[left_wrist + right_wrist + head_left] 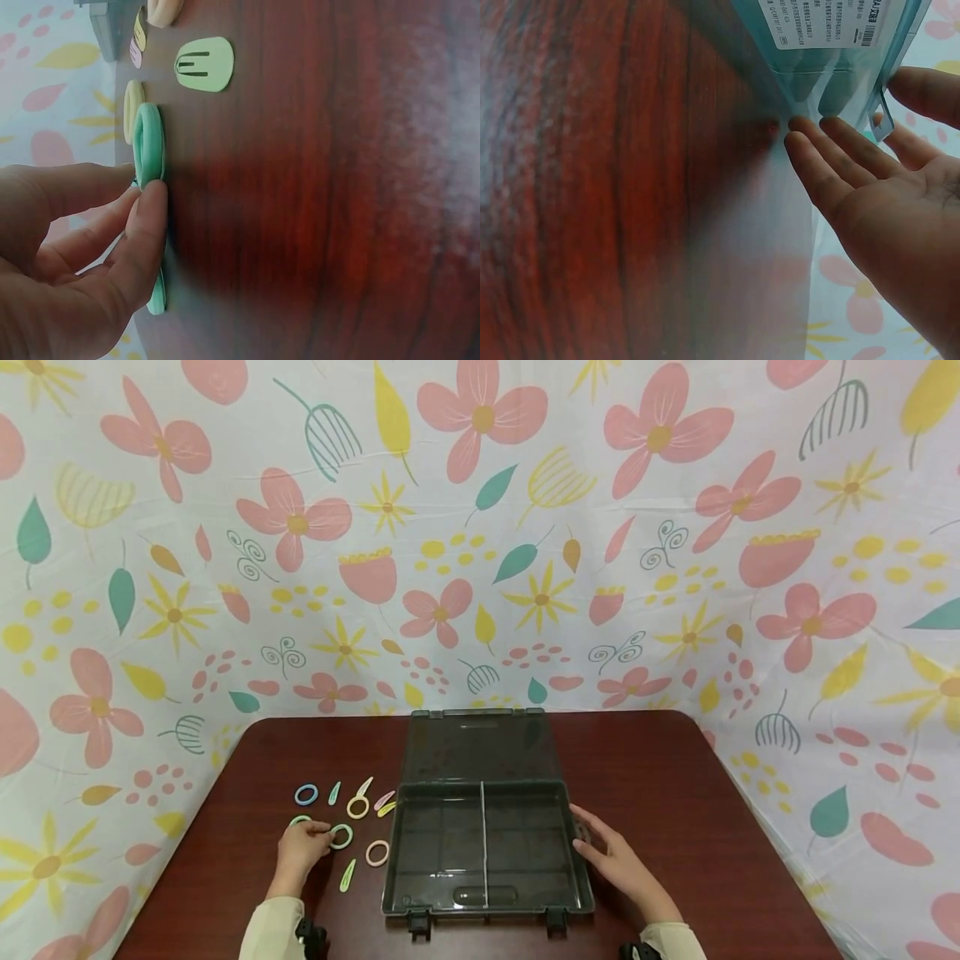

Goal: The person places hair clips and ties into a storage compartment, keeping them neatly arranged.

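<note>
Hinged two-compartment storage box (437, 831) lies open on the dark red wooden table (720, 860), its right side touched by the right hand (618, 860), fingers straight and spread. Left of it, the left hand (302, 850) pinches a green hair tie (153, 139) near other hair ties (367, 854) and snap clips (347, 876).

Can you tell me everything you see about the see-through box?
The storage box is dark, see-through, and looks like plastic. It sits open on the brown table, its lid folded back on the far side. A pale divider splits it into two compartments, which look empty. Two latches line the near edge, and the right wrist view shows a printed label. The right hand touches its right side.
</note>
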Available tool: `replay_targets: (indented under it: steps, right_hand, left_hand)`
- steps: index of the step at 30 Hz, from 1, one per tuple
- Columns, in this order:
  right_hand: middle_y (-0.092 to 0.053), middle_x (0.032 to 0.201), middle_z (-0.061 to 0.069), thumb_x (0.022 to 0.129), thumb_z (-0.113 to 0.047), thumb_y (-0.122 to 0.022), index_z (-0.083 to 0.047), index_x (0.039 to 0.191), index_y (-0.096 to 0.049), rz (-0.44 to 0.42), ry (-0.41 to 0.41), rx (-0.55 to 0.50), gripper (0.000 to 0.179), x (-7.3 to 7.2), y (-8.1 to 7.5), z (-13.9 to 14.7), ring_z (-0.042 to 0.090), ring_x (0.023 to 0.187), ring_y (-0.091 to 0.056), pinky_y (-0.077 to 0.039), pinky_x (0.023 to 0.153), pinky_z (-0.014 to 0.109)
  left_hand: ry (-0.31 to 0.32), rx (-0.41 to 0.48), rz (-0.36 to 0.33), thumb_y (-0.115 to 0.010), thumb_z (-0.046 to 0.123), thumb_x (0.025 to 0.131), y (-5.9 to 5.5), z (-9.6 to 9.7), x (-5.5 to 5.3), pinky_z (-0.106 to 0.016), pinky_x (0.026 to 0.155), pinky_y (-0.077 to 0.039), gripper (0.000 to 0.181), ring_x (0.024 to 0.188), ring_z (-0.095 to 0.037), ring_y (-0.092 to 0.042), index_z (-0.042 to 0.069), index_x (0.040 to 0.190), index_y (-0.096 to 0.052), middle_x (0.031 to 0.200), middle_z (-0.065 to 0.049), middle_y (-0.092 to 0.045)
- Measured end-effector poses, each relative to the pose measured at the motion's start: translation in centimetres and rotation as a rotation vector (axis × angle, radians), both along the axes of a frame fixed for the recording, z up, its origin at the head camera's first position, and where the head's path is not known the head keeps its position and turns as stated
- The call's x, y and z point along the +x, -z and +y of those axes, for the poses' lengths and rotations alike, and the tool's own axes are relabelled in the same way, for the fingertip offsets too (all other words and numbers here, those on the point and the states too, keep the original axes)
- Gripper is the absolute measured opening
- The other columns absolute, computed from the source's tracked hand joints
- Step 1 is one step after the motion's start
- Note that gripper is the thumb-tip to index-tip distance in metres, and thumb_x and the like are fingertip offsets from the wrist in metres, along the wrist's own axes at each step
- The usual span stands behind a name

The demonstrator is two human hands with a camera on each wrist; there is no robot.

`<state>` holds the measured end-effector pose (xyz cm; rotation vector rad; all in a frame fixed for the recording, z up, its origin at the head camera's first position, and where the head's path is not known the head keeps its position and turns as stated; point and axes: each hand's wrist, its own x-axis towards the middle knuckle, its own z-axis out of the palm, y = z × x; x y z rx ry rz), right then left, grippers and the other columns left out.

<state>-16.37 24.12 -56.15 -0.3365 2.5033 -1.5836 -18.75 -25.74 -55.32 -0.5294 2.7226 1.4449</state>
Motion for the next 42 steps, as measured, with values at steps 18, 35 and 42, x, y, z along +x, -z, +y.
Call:
replay_targets:
  steps: [18, 35, 42]
  right_hand:
    - [-0.028, 0.154, 0.019, 0.1, -0.018, -0.054, -0.011, 0.151, -0.03, -0.052, -0.024, -0.085, 0.057, -0.1, 0.1, 0.1, 0.037, 0.141, -0.024, -0.035, 0.111, 0.04]
    - [-0.028, 0.154, 0.016, 0.098, -0.016, -0.057, -0.011, 0.15, -0.033, -0.086, 0.02, -0.137, 0.058, -0.1, 0.3, 0.0, 0.034, 0.142, -0.024, -0.033, 0.11, 0.046]
    - [-0.027, 0.155, 0.015, 0.098, -0.016, -0.057, -0.011, 0.15, -0.033, -0.086, 0.019, -0.142, 0.058, -0.1, 0.3, 0.0, 0.033, 0.142, -0.023, -0.032, 0.11, 0.046]
  left_hand:
    - [-0.013, -0.068, -0.023, -0.062, 0.003, 0.081, -0.1, 0.0, -0.6, -0.035, 0.057, -0.056, 0.013, 0.056, -0.016, -0.065, -0.007, 0.081, -0.069, 0.067, -0.009, -0.065]
    - [-0.001, 0.173, 0.057, -0.06, 0.005, 0.091, -2.7, 1.4, -1.2, -0.041, 0.072, -0.06, 0.02, 0.07, -0.023, -0.069, -0.012, 0.102, -0.062, 0.09, -0.023, -0.065]
    - [0.027, 0.341, 0.07, -0.058, 0.001, 0.094, -4.3, 3.2, -1.9, -0.045, 0.083, -0.057, 0.022, 0.085, -0.027, -0.067, -0.014, 0.11, -0.06, 0.102, -0.028, -0.064]
